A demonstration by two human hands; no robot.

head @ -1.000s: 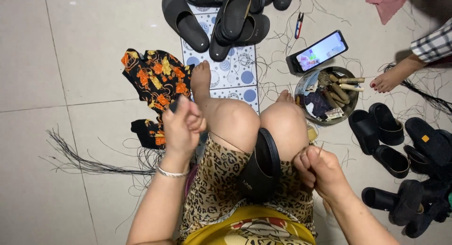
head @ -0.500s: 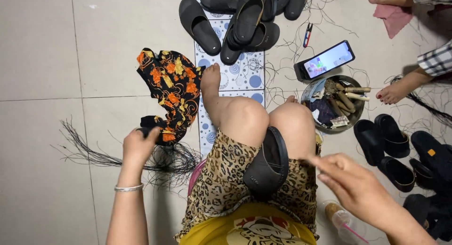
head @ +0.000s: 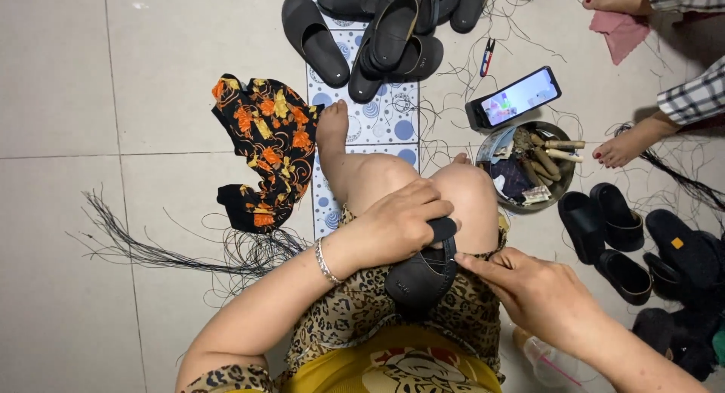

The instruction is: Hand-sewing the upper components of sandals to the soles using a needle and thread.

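A black sandal [head: 420, 275] lies on my lap between my bent knees. My left hand [head: 396, 221], with a silver bracelet at the wrist, is closed over the sandal's upper end and holds it down. From the right, my right hand [head: 533, 289] touches the sandal's edge, its fingers pinched together at the rim. Whether a needle or thread sits in that pinch is too small to tell. I sit on the floor in leopard-print clothing.
Black threads [head: 174, 246] trail over the tiles at left beside a black-and-orange floral cloth [head: 264, 147]. A pile of black sandals [head: 385, 27] lies ahead, more black sandals [head: 627, 238] at right. A lit phone [head: 517, 97], a metal bowl [head: 491, 147] of tools, and another person's feet [head: 627, 145] are at right.
My left hand has come back from the black threads on the floor and now grips the sandal on my lap. My right hand has moved in to the sandal's edge.
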